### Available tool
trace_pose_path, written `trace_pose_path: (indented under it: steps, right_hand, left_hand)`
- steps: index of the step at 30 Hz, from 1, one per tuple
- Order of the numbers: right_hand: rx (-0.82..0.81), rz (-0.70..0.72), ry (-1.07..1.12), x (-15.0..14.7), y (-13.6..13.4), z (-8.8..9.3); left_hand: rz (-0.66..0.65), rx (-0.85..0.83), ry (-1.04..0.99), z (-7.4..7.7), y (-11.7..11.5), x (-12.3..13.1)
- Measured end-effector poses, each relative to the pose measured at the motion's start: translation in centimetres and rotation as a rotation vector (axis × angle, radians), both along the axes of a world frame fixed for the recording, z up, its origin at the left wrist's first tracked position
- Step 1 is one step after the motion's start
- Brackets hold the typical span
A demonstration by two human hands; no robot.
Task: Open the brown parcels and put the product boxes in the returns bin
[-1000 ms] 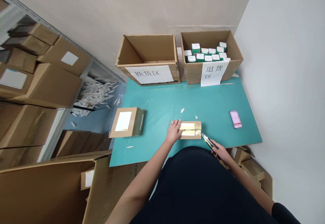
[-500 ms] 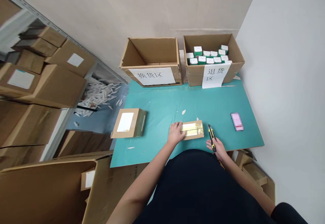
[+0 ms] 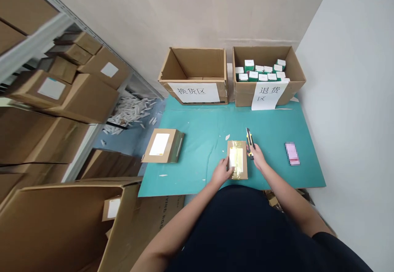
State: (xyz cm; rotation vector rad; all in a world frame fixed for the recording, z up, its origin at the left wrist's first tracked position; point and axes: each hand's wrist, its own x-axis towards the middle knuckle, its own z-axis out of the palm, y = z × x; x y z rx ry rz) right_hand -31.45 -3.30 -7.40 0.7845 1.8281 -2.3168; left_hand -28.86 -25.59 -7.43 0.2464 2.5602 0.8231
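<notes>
A small cardboard parcel [image 3: 237, 159] lies on the teal mat [image 3: 197, 157] with its long side pointing away from me. Clear tape with a yellowish sheen covers its top over a white label. My left hand [image 3: 221, 172] grips its near left corner. My right hand [image 3: 257, 157] is just to the right of the parcel, closed around a yellow-and-black utility knife [image 3: 250, 143]. The knife's tip points away from me, and it does not touch the parcel.
A second taped parcel [image 3: 163, 145] and a blurred pink object [image 3: 292, 153] lie on the mat. Beyond it stand two labelled cartons, one open [image 3: 193, 64] and one holding several green-and-white boxes [image 3: 261, 70]. Stacked cartons and white scraps lie left.
The parcel has turned a quarter turn, from lying crosswise to lengthwise. My right hand has moved the knife up beside the parcel, and the view has shifted slightly.
</notes>
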Motion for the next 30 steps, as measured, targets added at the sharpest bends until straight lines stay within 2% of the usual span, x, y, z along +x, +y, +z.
trace_pose_path:
  steps: [4,7,10,13,15,17,19,21,25,30]
  right_hand:
    - [0.052,0.110,0.002,-3.5,0.5,0.6]
    - [0.044,0.103,-0.001,-3.3,1.3,1.2]
    - [0.146,-0.001,-0.017,0.3,2.5,1.3]
    - [0.255,-0.108,-0.083,6.2,3.3,0.6]
    - [0.215,-0.126,-0.189,9.8,3.2,-0.1]
    - [0.114,-0.110,-0.277,12.2,2.5,-0.8]
    - [0.054,-0.098,-0.279,12.8,1.6,-1.3]
    - [0.050,-0.113,-0.239,12.0,1.0,-1.3]
    - [0.123,-0.139,-0.168,8.2,1.9,-0.9]
    - [0.096,-0.001,-0.130,3.6,4.3,-0.6]
  left_hand:
    - [0.016,0.077,-0.031,0.3,0.4,0.4]
    - [0.057,0.051,0.080,1.1,-0.2,-2.1]
    - [0.007,0.049,0.214,1.6,-0.6,-6.1]
    - [-0.085,0.040,0.197,1.4,-0.1,-9.7]
    - [-0.160,0.027,0.136,0.9,0.5,-11.0]
    - [-0.226,0.012,0.089,0.5,1.0,-11.3]
    - [-0.244,-0.011,0.083,0.2,1.2,-11.0]
    - [-0.199,-0.057,0.092,0.2,0.8,-10.0]
    - [-0.090,-0.146,0.064,0.1,-1.2,-7.0]
    - [0.005,-0.195,0.008,-0.5,-3.3,-2.2]
